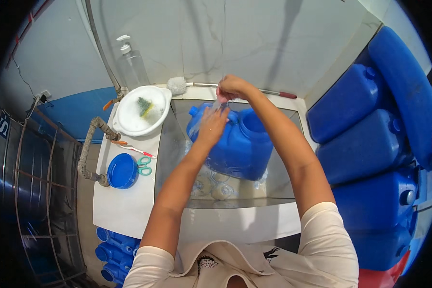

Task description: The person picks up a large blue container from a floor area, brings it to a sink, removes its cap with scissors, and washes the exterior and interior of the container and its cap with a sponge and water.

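A blue plastic water container (234,154) with a wide open mouth stands tilted in the tiled sink basin (280,187). My left hand (213,126) is over the container's top near its handle, fingers spread; its fingertips are partly hidden by running water. Just above it, my right hand (232,88) has its fingers bent together at the stream of water; whether it holds something small cannot be told. Under the container, several clear round objects lie in shallow water on the basin floor. A small blue cap sits at the container's back left corner.
On the left ledge are a white basin (117,118) of suds with a green sponge, a toothbrush (140,151), teal scissors (144,166) and a blue lid (122,171). A pump bottle (133,68) and long-handled brush (177,85) are behind. Blue jugs (363,144) line the right; pipes, left.
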Tool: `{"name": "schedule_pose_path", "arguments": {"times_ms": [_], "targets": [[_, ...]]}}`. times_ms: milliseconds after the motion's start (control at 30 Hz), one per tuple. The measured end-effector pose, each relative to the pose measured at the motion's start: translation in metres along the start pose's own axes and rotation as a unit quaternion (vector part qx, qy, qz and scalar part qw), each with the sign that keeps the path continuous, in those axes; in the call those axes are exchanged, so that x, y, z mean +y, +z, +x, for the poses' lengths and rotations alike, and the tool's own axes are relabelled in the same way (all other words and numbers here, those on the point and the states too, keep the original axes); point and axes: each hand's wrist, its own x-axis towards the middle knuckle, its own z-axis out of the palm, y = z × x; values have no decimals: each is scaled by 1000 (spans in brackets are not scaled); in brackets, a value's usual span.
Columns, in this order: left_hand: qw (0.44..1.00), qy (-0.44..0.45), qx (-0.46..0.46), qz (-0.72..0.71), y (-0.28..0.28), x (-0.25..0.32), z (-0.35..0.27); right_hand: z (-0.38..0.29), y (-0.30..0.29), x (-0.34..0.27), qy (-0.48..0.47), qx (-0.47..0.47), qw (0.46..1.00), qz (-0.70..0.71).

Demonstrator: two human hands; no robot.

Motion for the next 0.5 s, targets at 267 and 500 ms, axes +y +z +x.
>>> {"name": "schedule_pose_path", "arguments": {"times_ms": [267, 500], "targets": [[956, -147, -239, -81, -37, -10, -12, -2, -6, 12, -13, 37, 999, -6], [863, -457, -124, -175, -36, -67, -114, 10, 14, 5, 14, -2, 999, -52]]}}
